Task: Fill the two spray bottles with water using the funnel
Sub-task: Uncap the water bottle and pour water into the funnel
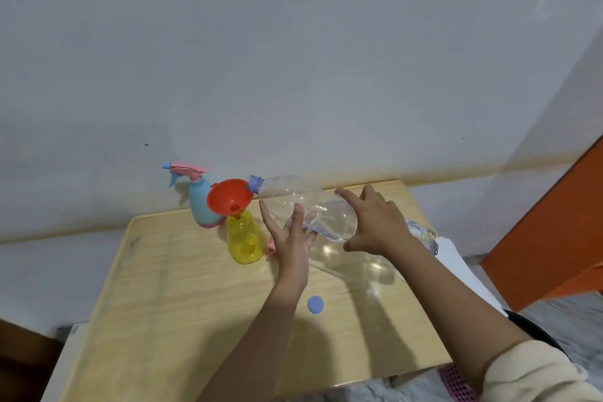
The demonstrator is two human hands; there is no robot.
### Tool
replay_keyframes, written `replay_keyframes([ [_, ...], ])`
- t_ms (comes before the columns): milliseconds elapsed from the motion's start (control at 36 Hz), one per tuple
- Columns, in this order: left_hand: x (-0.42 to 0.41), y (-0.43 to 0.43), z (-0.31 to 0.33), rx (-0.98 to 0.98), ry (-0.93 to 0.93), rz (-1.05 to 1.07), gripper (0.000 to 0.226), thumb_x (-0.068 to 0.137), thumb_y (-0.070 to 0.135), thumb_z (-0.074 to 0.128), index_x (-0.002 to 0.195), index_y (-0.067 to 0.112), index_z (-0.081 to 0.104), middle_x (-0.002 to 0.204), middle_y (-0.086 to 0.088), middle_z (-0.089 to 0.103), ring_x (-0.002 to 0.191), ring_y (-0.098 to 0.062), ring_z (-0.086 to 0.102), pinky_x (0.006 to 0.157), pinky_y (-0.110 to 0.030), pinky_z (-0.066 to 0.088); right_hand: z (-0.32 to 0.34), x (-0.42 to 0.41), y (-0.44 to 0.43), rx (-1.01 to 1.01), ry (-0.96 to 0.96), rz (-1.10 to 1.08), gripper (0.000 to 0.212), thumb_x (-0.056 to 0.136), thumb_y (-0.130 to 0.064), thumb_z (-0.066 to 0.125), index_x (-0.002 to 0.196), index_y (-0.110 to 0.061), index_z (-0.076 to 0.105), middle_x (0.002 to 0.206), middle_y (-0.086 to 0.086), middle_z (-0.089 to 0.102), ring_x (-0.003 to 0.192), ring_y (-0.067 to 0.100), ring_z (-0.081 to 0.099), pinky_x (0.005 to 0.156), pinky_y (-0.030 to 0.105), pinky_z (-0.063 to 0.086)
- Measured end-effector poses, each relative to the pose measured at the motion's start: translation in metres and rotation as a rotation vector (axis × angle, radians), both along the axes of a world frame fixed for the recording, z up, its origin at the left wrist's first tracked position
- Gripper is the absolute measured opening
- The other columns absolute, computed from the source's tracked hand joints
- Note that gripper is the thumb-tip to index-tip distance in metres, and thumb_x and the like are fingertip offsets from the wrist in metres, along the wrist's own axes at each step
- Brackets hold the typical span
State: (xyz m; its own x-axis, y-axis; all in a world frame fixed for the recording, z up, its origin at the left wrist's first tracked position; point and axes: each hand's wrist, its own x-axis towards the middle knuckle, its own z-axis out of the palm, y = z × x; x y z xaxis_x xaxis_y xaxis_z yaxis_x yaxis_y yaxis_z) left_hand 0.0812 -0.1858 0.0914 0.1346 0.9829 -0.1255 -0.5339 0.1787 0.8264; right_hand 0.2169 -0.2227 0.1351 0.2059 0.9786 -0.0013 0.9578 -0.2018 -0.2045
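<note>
Mid-frame: right hand (375, 222) clamped on tilted water bottle (287, 189), left hand (290, 238) flat-fingered beneath. Risk: bottle mouth nudges funnel (228, 197), tipping unheld yellow spray bottle (244, 238).

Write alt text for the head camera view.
A person tips a clear plastic bottle, its mouth at the rim of an orange funnel standing in a yellow spray bottle on a wooden table. The right hand grips the bottle's base; the left hand steadies its side. A blue spray bottle stands behind.
</note>
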Motion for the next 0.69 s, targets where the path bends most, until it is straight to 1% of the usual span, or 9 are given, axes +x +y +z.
replay_keyframes([
  [83,0.002,-0.001,0.000,-0.030,-0.015,0.003,0.090,0.071,0.043,0.069,0.138,0.058,0.011,0.140,-0.004,0.046,0.122,-0.025,0.055,0.088,-0.038,0.049,0.005,0.001,0.001,0.000,-0.028,0.006,0.096,0.059,-0.034,0.077,0.139,-0.038,0.025,0.114,0.004,0.038,0.105,0.024,0.044,0.083,0.034,0.035],
  [139,0.004,-0.001,-0.001,-0.039,-0.029,0.009,0.088,0.071,0.045,0.069,0.136,0.060,0.013,0.144,-0.006,0.043,0.123,-0.024,0.055,0.084,-0.036,0.050,0.009,0.001,0.002,-0.006,-0.063,0.012,0.096,0.059,-0.035,0.076,0.139,-0.039,0.024,0.114,0.004,0.037,0.106,0.023,0.044,0.081,0.033,0.033],
  [222,0.006,-0.001,-0.002,-0.023,-0.061,0.022,0.080,0.075,0.043,0.067,0.135,0.060,0.016,0.144,-0.009,0.044,0.119,-0.025,0.059,0.078,-0.032,0.053,0.017,0.001,0.003,-0.012,-0.098,0.019,0.096,0.059,-0.035,0.076,0.140,-0.039,0.023,0.116,0.004,0.037,0.108,0.023,0.044,0.080,0.033,0.032],
  [361,0.010,-0.001,0.004,-0.037,-0.120,0.046,0.085,0.075,0.040,0.064,0.142,0.053,0.013,0.140,-0.007,0.049,0.104,-0.016,0.066,0.079,-0.034,0.053,0.028,0.001,0.004,0.002,-0.136,0.030,0.095,0.059,-0.033,0.075,0.139,-0.038,0.024,0.116,0.003,0.037,0.107,0.023,0.043,0.080,0.033,0.032],
  [444,0.011,0.000,0.008,-0.061,-0.141,0.057,0.081,0.078,0.039,0.063,0.140,0.055,0.014,0.143,-0.002,0.045,0.112,-0.021,0.061,0.080,-0.034,0.052,0.034,0.000,0.004,0.004,-0.167,0.033,0.094,0.059,-0.033,0.073,0.139,-0.038,0.024,0.115,0.004,0.037,0.106,0.023,0.043,0.083,0.033,0.034],
  [500,0.012,0.000,0.010,-0.082,-0.157,0.062,0.074,0.087,0.035,0.059,0.141,0.054,0.013,0.139,0.003,0.048,0.115,-0.024,0.059,0.082,-0.036,0.052,0.038,0.000,0.005,0.000,-0.195,0.039,0.093,0.061,-0.033,0.072,0.140,-0.038,0.023,0.116,0.004,0.037,0.106,0.023,0.043,0.084,0.033,0.035],
  [583,0.014,-0.002,0.013,-0.079,-0.167,0.068,0.068,0.094,0.032,0.052,0.144,0.049,0.009,0.116,0.012,0.057,0.103,-0.017,0.065,0.082,-0.035,0.052,0.043,-0.001,0.006,-0.009,-0.230,0.048,0.092,0.061,-0.033,0.072,0.139,-0.038,0.023,0.117,0.005,0.037,0.106,0.024,0.043,0.086,0.034,0.034],
  [611,0.014,-0.003,0.014,-0.073,-0.170,0.066,0.067,0.095,0.033,0.051,0.144,0.048,0.008,0.113,0.013,0.057,0.099,-0.015,0.067,0.082,-0.035,0.052,0.045,-0.002,0.006,-0.008,-0.238,0.051,0.092,0.061,-0.033,0.072,0.139,-0.038,0.023,0.117,0.005,0.037,0.106,0.024,0.043,0.086,0.034,0.034],
  [694,0.015,-0.004,0.018,-0.098,-0.178,0.056,0.069,0.095,0.033,0.051,0.144,0.049,0.006,0.122,0.005,0.054,0.105,-0.022,0.065,0.088,-0.039,0.050,0.048,-0.002,0.006,-0.005,-0.256,0.054,0.090,0.061,-0.032,0.071,0.138,-0.038,0.024,0.116,0.005,0.037,0.104,0.024,0.043,0.083,0.033,0.032],
])
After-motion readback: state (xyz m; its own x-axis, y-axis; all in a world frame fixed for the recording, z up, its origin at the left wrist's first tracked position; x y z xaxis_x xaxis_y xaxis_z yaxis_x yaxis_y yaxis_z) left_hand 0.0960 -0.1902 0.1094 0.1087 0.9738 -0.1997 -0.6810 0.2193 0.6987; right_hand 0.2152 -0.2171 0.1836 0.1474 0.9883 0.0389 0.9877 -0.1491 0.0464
